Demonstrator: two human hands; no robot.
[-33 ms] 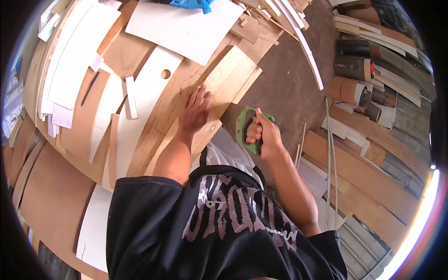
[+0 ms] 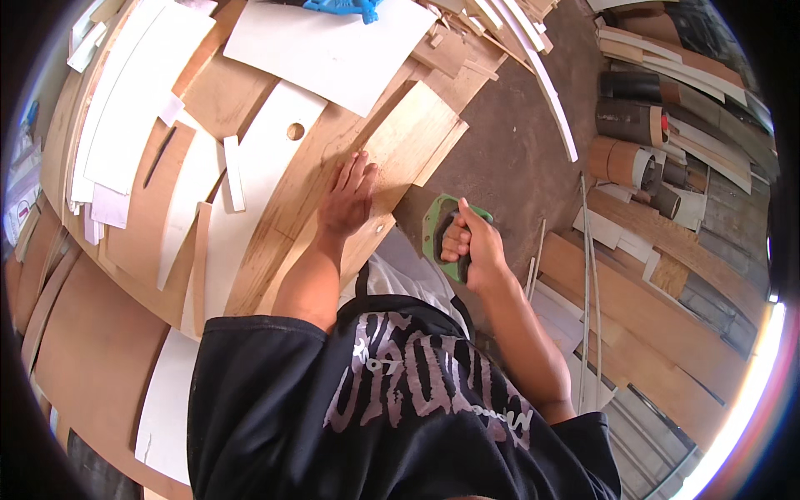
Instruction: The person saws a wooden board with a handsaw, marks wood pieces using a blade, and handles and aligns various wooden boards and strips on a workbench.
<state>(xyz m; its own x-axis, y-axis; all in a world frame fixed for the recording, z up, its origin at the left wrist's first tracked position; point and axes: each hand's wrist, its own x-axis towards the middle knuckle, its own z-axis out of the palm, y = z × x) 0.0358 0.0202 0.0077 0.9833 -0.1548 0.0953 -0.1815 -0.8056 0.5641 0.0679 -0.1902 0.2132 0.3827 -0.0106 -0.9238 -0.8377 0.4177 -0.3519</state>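
My left hand lies flat, fingers stretched out, on a pale wooden board at the edge of the work surface. Just right of it, my right hand is wrapped round the green and black handle of a handsaw. The thumb rests along the top of the grip. The saw's dark blade reaches left to the board's near edge, beside a notch where the wood steps in. How deep the blade sits in the wood cannot be made out.
A white panel with a blue object on it lies beyond the board. White strips, a panel with a round hole and a dark pencil-like stick are at left. Planks and rolled sheets line the right.
My right hand and the saw handle have shifted very slightly down and to the right. The left hand stays in place on the board.
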